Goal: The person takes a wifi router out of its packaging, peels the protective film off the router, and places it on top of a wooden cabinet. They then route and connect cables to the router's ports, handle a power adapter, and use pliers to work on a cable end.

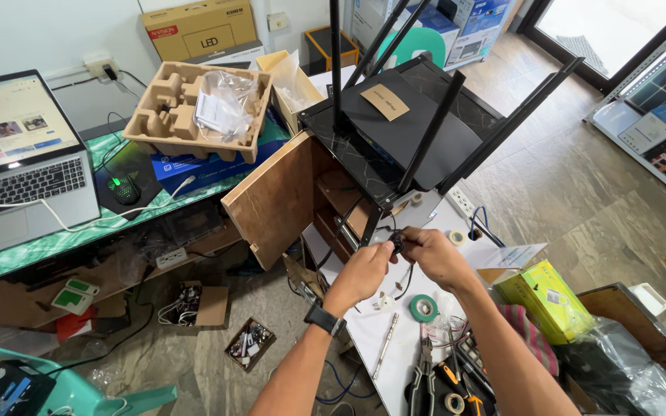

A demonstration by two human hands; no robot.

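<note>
**Black cable end pinched in both hands**

Black cable end [398,243] gripped above white bench [379,323], just below black router [402,127]. Left hand [364,273] and right hand [432,254] both closed on it. Green tape roll [424,308] lying nearby.

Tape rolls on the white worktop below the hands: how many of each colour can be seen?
Green roll: 1
White roll by the power strip: 1
Pale roll at the bottom edge among the tools: 1
Total: 3
Both hands, left hand and right hand, hold a small black part, not tape.
</note>
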